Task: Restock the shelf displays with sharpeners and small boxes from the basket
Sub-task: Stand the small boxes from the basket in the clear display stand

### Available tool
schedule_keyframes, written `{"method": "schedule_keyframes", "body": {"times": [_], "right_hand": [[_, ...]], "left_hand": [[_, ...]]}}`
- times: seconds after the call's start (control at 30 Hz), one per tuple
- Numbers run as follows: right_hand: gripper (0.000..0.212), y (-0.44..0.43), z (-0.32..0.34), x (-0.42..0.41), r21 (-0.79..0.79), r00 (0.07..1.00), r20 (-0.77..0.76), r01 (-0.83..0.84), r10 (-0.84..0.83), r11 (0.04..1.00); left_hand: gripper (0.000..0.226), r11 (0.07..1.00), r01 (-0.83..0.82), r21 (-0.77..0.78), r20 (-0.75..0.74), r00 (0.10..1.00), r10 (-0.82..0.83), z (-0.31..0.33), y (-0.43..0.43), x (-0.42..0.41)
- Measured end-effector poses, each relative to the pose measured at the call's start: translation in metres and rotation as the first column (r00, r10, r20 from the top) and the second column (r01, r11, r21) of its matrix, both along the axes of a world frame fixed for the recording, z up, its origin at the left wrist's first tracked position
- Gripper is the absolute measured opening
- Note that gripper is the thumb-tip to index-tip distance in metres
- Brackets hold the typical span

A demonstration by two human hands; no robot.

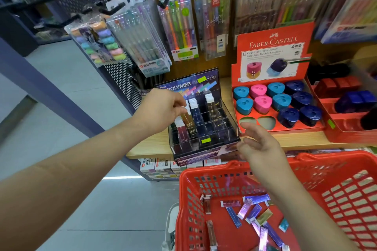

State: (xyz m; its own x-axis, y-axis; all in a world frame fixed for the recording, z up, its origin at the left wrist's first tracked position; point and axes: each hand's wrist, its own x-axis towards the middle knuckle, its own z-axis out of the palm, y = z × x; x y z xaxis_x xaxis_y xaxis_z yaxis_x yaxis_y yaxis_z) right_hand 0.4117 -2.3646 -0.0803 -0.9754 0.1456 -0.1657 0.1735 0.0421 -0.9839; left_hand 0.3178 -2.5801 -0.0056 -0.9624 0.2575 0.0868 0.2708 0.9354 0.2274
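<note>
The basket (195,171) is sitting at five o'clock, its floor strewn with small boxes (253,210), flat and foil-shiny; no sharpener is showing among them. Just beyond its rim the right hand (263,149) is hovering with fingers spread and loose, holding nothing, beside the front right corner of the case (230,128). At centre the left hand (161,108) is pinching a gold box (187,119) by its upper end, standing it in a slot toward the case's nine o'clock side. These boxes are looking light, stiff and slick, so pinching across the narrow sides near one end is probably suiting them best. At two o'clock the tray (285,129) is showing sharpeners (263,104) and two empty front wells (267,122). Pen packs (179,26) are hanging farthest back.
</note>
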Motion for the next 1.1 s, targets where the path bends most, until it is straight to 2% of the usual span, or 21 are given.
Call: {"method": "schedule_keyframes", "body": {"times": [0.2,0.37,0.5,0.63,0.7,0.77,0.83,0.9,1.0,1.1], "right_hand": [[0.045,0.001,-0.008,0.001,0.242,0.984,0.003,-0.172,0.177,0.955],[0.047,0.001,-0.010,0.001,0.547,0.960,-0.041,-0.209,0.276,0.810],[0.047,0.006,-0.012,0.003,0.580,0.946,-0.039,-0.240,0.321,0.779],[0.037,0.028,-0.003,0.007,0.588,0.952,-0.031,-0.230,0.305,0.776],[0.027,0.048,0.004,0.009,0.586,0.950,0.037,-0.272,0.310,0.763],[0.021,0.071,0.009,0.011,0.621,0.931,0.134,-0.346,0.340,0.703],[0.015,0.090,0.014,0.015,0.670,0.894,0.247,-0.436,0.374,0.600],[0.018,0.105,0.015,0.026,0.716,0.850,0.351,-0.514,0.392,0.473],[0.025,0.129,0.010,0.049,0.740,0.802,0.484,-0.589,0.351,0.325],[0.029,0.154,-0.020,0.075,0.688,0.736,0.616,-0.677,0.282,0.264]], "left_hand": [[0.023,0.948,0.164,-0.273,0.012,0.986,-0.167,-0.010,0.008,-0.005],[0.025,0.870,0.171,-0.463,0.040,0.984,-0.172,-0.007,0.021,-0.012],[0.020,0.826,0.184,-0.533,0.045,0.981,-0.189,-0.003,0.033,-0.014],[0.018,0.861,0.173,-0.479,0.066,0.985,-0.161,0.008,0.035,-0.008],[0.016,0.884,0.173,-0.434,0.036,0.984,-0.175,0.019,0.038,0.002],[0.015,0.901,0.210,-0.379,0.009,0.975,-0.224,0.031,0.048,0.016],[0.018,0.892,0.290,-0.346,0.016,0.953,-0.303,0.038,0.065,0.034],[0.021,0.846,0.394,-0.358,0.046,0.913,-0.406,0.033,0.084,0.054],[0.022,0.756,0.537,-0.375,0.164,0.841,-0.516,0.005,0.109,0.085],[0.022,0.697,0.619,-0.362,0.367,0.782,-0.504,-0.046,0.131,0.112]]}}
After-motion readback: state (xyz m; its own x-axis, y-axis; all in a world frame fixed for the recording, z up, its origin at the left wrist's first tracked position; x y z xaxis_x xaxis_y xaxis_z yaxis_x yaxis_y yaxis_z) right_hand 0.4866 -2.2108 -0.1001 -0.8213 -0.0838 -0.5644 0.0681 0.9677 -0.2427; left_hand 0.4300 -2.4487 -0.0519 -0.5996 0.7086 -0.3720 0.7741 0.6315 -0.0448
